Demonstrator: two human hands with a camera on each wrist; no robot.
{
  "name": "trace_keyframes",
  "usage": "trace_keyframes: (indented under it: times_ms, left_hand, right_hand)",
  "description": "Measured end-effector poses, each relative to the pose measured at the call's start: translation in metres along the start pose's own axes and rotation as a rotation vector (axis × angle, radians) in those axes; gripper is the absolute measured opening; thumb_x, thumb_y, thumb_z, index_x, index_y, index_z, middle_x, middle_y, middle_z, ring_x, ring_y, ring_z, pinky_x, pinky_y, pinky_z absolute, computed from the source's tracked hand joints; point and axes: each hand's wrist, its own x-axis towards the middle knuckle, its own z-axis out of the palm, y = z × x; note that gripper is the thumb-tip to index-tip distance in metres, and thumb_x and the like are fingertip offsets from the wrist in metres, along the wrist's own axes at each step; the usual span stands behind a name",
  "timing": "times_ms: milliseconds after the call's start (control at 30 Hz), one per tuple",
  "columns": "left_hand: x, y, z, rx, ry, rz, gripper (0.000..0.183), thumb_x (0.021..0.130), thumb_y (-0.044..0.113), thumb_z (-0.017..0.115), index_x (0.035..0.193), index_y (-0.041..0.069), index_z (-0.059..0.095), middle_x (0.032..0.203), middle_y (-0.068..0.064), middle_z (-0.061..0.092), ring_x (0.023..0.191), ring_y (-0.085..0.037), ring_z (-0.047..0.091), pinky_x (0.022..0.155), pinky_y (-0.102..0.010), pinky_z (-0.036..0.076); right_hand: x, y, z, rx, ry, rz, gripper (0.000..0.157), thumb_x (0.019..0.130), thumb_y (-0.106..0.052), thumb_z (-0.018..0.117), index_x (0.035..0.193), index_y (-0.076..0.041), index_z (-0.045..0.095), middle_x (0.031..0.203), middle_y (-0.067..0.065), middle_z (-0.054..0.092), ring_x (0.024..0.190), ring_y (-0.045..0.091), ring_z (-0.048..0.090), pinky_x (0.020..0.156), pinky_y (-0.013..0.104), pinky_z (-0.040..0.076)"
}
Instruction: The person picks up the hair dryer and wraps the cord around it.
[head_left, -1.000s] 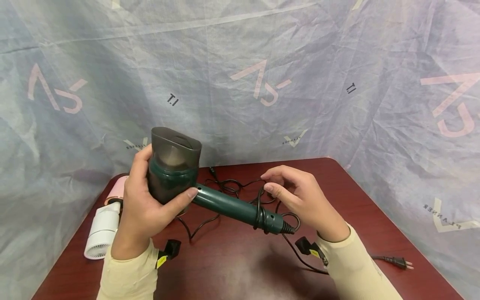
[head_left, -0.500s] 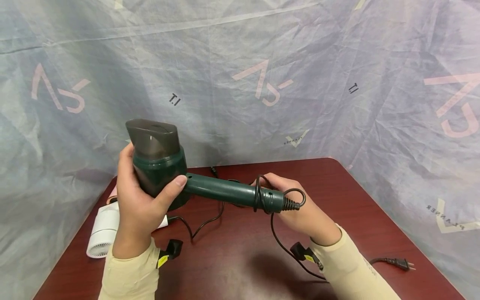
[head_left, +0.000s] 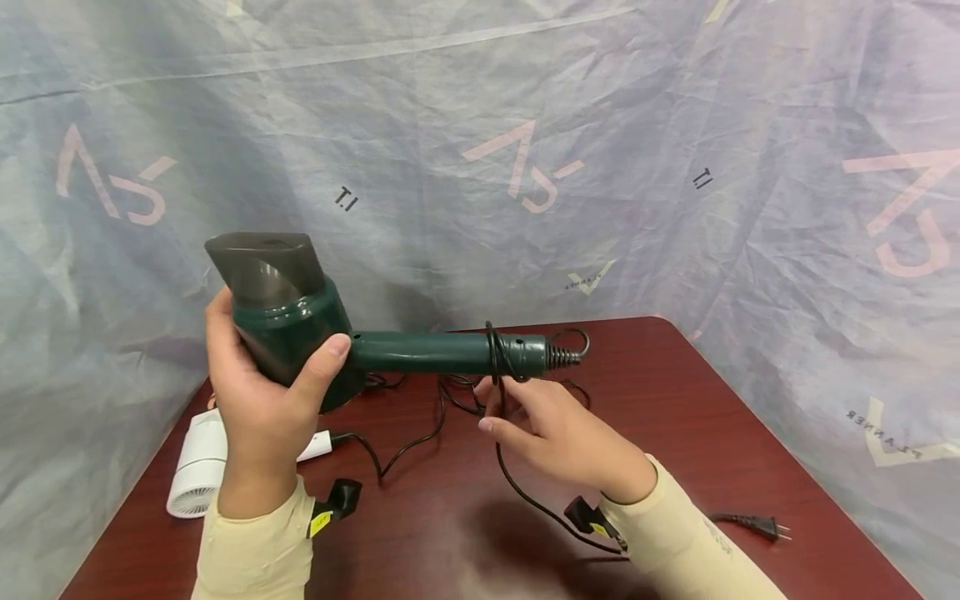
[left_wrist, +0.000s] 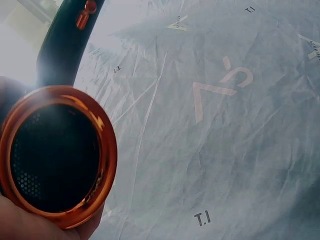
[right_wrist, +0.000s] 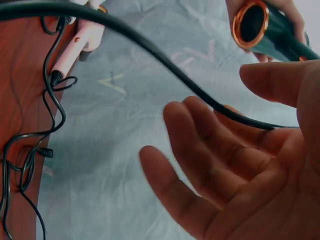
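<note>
Fingers of the left hand (head_left: pixel 262 408) grasp the green hair dryer (head_left: pixel 375 352) by its barrel, above the table (head_left: pixel 427 542). Those of the right hand (head_left: pixel 566 429) are loosely spread beside the cord (right_wrist: pixel 165 59); contact cannot be confirmed. Risk: a hard pull could cinch the loops round the handle (head_left: pixel 442 353), twisting the one-handed hold. Slack could snag the right wrist camera (head_left: pixel 581 512).

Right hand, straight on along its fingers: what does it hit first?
Probably the black cord hanging from the dark green hair dryer handle: it crosses between the right hand's thumb and fingers. Actual contact is unclear; depth is hard to judge.
</note>
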Motion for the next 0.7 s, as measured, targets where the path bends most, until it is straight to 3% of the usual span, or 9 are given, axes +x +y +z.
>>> trace_keyframes:
  times_ms: [200, 433, 633, 700]
  left_hand:
    - [0.002, -0.001, -0.001, -0.026, 0.094, -0.002, 0.072, 0.071, -0.007, 0.077, 0.138, -0.005, 0.051, 0.121, -0.019, 0.063, 0.102, -0.028, 0.060, 0.092, -0.030, 0.051]
    - [0.004, -0.001, -0.003, -0.017, 0.160, -0.002, 0.070, 0.070, -0.006, 0.079, 0.135, -0.004, 0.052, 0.115, -0.018, 0.063, 0.100, -0.028, 0.060, 0.089, -0.030, 0.051]
    - [0.005, -0.001, -0.004, 0.017, 0.201, 0.002, 0.074, 0.070, -0.003, 0.080, 0.138, -0.003, 0.050, 0.120, -0.019, 0.062, 0.104, -0.029, 0.060, 0.092, -0.030, 0.050]
    - [0.005, -0.001, -0.004, 0.032, 0.214, 0.004, 0.075, 0.070, -0.003, 0.081, 0.138, -0.002, 0.049, 0.120, -0.019, 0.062, 0.105, -0.029, 0.060, 0.092, -0.030, 0.050]
  right_hand:
    - [-0.001, -0.005, 0.005, -0.064, -0.059, -0.006, 0.019, 0.104, -0.030, 0.062, 0.121, -0.030, 0.056, 0.105, -0.021, 0.066, 0.089, -0.004, 0.066, 0.074, 0.025, 0.055]
    - [-0.005, -0.011, 0.006, -0.023, -0.123, -0.042, 0.007, 0.104, -0.031, 0.062, 0.108, -0.031, 0.057, 0.098, -0.021, 0.067, 0.094, -0.003, 0.066, 0.081, 0.024, 0.056]
    - [-0.011, -0.021, 0.001, 0.105, -0.191, -0.036, 0.008, 0.108, -0.023, 0.053, 0.101, -0.026, 0.051, 0.091, -0.020, 0.071, 0.068, 0.000, 0.060, 0.064, 0.020, 0.047]
    - [-0.013, -0.025, -0.001, 0.158, -0.209, -0.032, 0.011, 0.108, -0.015, 0.049, 0.101, -0.023, 0.048, 0.094, -0.019, 0.073, 0.065, 0.000, 0.063, 0.060, 0.020, 0.047]
